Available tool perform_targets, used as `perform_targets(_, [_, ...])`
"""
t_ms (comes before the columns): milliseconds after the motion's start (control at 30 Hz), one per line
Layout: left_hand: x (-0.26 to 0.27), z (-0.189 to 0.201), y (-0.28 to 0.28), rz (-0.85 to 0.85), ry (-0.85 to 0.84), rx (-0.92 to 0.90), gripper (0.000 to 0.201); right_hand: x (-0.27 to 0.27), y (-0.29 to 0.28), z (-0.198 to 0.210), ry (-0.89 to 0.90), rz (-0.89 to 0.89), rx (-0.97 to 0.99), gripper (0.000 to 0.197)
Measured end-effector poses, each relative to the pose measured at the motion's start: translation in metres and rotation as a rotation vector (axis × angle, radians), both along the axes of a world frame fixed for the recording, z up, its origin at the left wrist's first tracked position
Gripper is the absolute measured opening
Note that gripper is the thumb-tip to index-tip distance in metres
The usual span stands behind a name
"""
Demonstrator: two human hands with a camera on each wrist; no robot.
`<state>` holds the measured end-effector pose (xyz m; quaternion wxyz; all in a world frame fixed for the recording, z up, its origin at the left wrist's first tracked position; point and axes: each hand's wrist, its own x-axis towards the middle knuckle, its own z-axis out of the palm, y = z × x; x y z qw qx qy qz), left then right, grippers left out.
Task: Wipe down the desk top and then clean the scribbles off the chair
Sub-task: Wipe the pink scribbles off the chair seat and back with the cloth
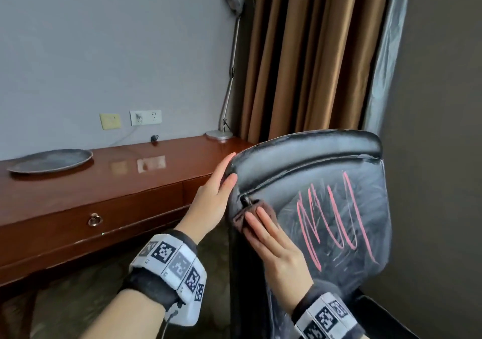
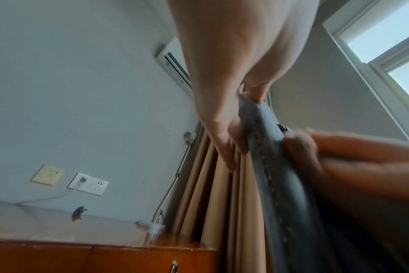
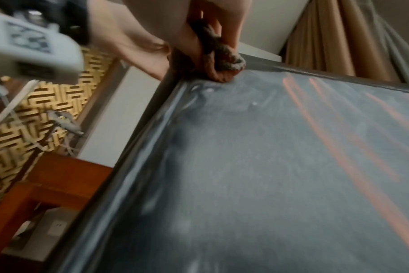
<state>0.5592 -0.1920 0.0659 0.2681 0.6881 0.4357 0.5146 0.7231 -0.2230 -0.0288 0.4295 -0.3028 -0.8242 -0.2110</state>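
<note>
A black chair back (image 1: 313, 161) wrapped in clear film faces me, with pink scribbles (image 1: 336, 218) across its middle. My left hand (image 1: 229, 171) grips the back's upper left edge; the left wrist view shows the thumb and fingers of that hand (image 2: 243, 129) pinching the rim (image 2: 280, 175). My right hand (image 1: 258, 216) holds a bunched brown cloth (image 1: 250, 213) against the back's left side, left of the scribbles. In the right wrist view the cloth (image 3: 222, 61) sits between thumb and fingers on the film (image 3: 245, 166), beside the pink lines (image 3: 339, 129). The wooden desk top (image 1: 104, 182) lies to the left.
On the desk are a grey oval plate (image 1: 50, 159) and the base of a metal lamp (image 1: 219, 134). A drawer pull (image 1: 94, 220) is on its front. Brown curtains (image 1: 300, 51) hang behind the chair. A dark wall (image 1: 443, 129) stands at the right.
</note>
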Motion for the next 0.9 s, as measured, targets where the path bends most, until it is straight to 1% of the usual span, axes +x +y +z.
perform_targets(67, [0.002,-0.009,0.005,-0.019,-0.052,0.065,0.045,0.002,-0.002,-0.010,-0.029,0.027,0.079,0.050])
perform_targets(100, [0.003,-0.012,0.007,-0.037,-0.084,0.082,0.046,0.001,0.003,-0.008,-0.008,0.018,0.108,0.050])
perform_targets(200, [0.006,-0.018,0.009,-0.057,-0.220,0.084,0.048,-0.014,0.016,0.015,0.109,-0.064,0.197,0.042])
perform_targets(233, [0.005,-0.019,0.009,-0.051,-0.242,0.095,0.048,-0.023,0.018,0.020,0.118,-0.100,0.216,0.042])
perform_targets(300, [0.002,-0.021,0.009,-0.027,-0.229,0.126,0.048,-0.040,0.021,0.021,0.113,-0.172,0.245,0.040])
perform_targets(367, [0.004,-0.028,0.005,-0.015,-0.214,0.124,0.048,-0.046,0.022,0.009,0.119,-0.217,0.281,0.037])
perform_targets(433, [0.014,-0.043,0.000,0.007,-0.215,0.133,0.049,-0.043,0.019,-0.023,0.099,-0.254,0.355,0.035])
perform_targets(467, [0.020,-0.053,-0.003,0.023,-0.214,0.139,0.049,-0.040,0.015,-0.049,0.045,-0.266,0.394,0.035])
perform_targets(500, [0.025,-0.063,-0.004,0.040,-0.207,0.149,0.049,-0.036,0.009,-0.080,-0.046,-0.279,0.386,0.036])
perform_targets(567, [0.031,-0.080,-0.007,0.073,-0.189,0.136,0.049,-0.027,-0.008,-0.140,-0.219,-0.320,0.259,0.042])
perform_targets(600, [0.033,-0.085,-0.009,0.082,-0.167,0.124,0.051,-0.023,-0.013,-0.160,-0.246,-0.313,0.223,0.042])
perform_targets(633, [0.035,-0.088,-0.009,0.091,-0.132,0.117,0.052,-0.022,-0.014,-0.168,-0.249,-0.274,0.213,0.041])
perform_targets(667, [0.037,-0.089,-0.009,0.103,-0.092,0.114,0.054,-0.021,-0.012,-0.166,-0.223,-0.223,0.245,0.038])
perform_targets(700, [0.039,-0.089,-0.008,0.129,-0.060,0.114,0.054,-0.019,-0.010,-0.154,-0.181,-0.172,0.285,0.036])
perform_targets(767, [0.042,-0.086,-0.003,0.188,-0.030,0.126,0.044,-0.012,-0.006,-0.106,-0.059,-0.095,0.371,0.031])
perform_targets(833, [0.044,-0.084,0.003,0.236,-0.051,0.134,0.037,-0.002,0.003,-0.052,-0.011,-0.108,0.391,0.031])
perform_targets(900, [0.042,-0.086,0.009,0.270,-0.109,0.119,0.041,0.007,0.019,-0.019,-0.023,-0.197,0.391,0.035])
